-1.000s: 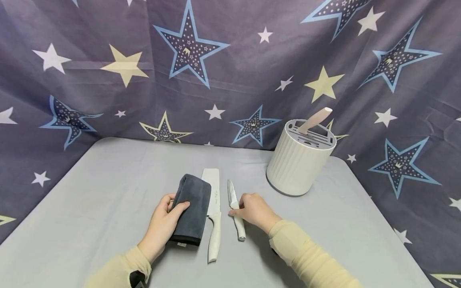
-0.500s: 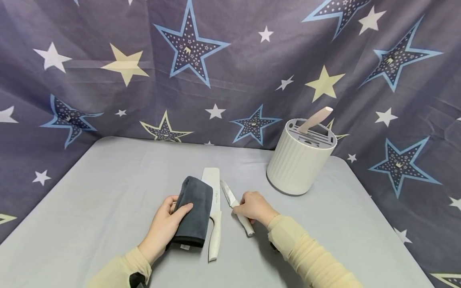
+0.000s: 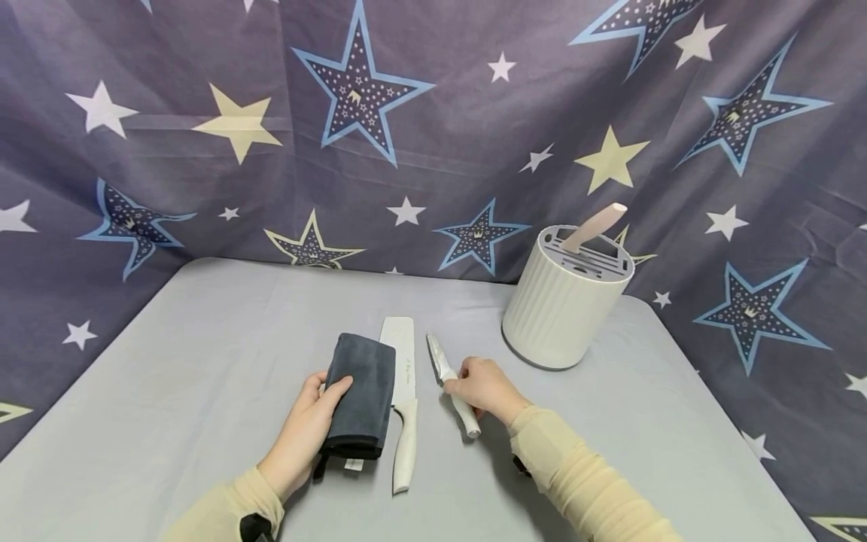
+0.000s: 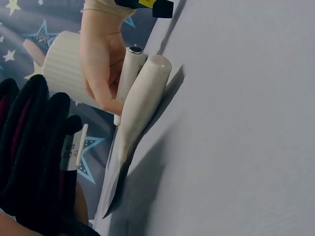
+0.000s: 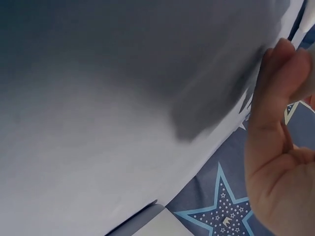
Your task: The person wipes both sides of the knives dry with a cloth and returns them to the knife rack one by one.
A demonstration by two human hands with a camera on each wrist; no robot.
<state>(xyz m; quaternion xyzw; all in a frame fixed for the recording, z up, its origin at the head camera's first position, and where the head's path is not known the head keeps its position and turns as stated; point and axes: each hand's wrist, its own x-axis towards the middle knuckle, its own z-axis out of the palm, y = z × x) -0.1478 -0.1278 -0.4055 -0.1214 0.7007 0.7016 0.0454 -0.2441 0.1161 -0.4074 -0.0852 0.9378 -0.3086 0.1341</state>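
Note:
My left hand [image 3: 303, 429] grips a folded dark grey cloth [image 3: 362, 391] with a black edge, thumb across its front. The cloth overlaps the left side of a white-handled cleaver [image 3: 405, 452], which lies lengthwise on the table. To the right of the cleaver, my right hand [image 3: 488, 388] pinches a small white-handled knife [image 3: 466, 414] near where handle and blade meet. The small knife slants, its tip pointing away and to the left. In the left wrist view, the cloth's layered folds [image 4: 34, 152] show, with a white label [image 4: 71, 152] sticking out.
A ribbed white knife block [image 3: 562, 309] stands at the back right of the grey-covered table [image 3: 223, 361]. One pinkish handle [image 3: 594, 226] leans out of its slotted top. A purple star-patterned curtain [image 3: 433, 113] hangs right behind the table.
My right hand has shifted slightly right along with the small knife, which swung to a steeper slant and then partly back. The cloth in my left hand has tilted a little.

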